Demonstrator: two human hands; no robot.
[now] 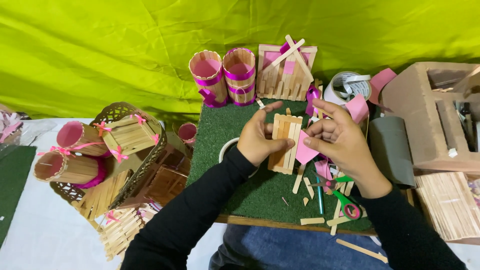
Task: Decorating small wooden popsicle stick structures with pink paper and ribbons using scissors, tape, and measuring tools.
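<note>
My left hand (261,136) grips a small panel of glued wooden craft sticks (285,142), thumb across its front. A pink paper piece (305,150) lies against the panel's right edge, and my right hand (338,139) pinches it there. Both hands hover over a green artificial-grass board (225,127). Both forearms are in black sleeves.
Two stick cups with pink ribbon (223,76) and a stick frame (287,71) stand at the board's back. Scissors (341,192) and loose sticks (312,220) lie below my right hand. Stick baskets (107,150) sit left; tape roll (348,87), cardboard box (435,115), stick bundle (449,204) right.
</note>
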